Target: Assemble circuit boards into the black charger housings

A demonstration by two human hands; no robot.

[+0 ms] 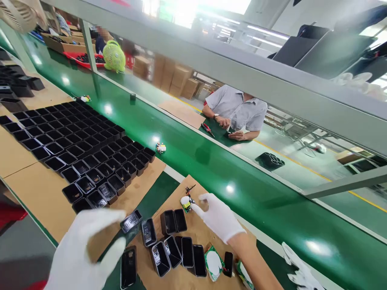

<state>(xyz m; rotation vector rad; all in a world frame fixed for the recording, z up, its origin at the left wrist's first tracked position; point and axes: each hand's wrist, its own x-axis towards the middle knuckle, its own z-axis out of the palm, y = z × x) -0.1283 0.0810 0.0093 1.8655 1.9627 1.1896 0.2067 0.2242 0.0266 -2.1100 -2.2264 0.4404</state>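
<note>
Left grip (81, 245) gapes empty beside one black plastic box (131, 221). At the right grip (221, 217), parted, empty: one white-yellow circuit assembly (186, 204).

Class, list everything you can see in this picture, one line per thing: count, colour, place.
Loose boxes: about nine, black, lower middle
Boxes in rows: dozens, black, left
Circuit boards: at least five, white and green, three near, two farther
Small part: one, black, lower middle
Spare glove: one, white, lower right
Cardboard sheets: several, brown, left and lower middle
Work surface: one, green, across the middle
Box cluster: one, black, right, far side
Pliers: one, red, far side
Co-worker: one, pale shirt, far side
Fans: two, yellow-green and beige, upper left
Tray: one, red, upper left
Cartons: several, brown, upper middle
Beam: one, pale grey, across the top
Left hand: one, white-gloved, lower left
Right hand: one, white-gloved, lower middle
</note>
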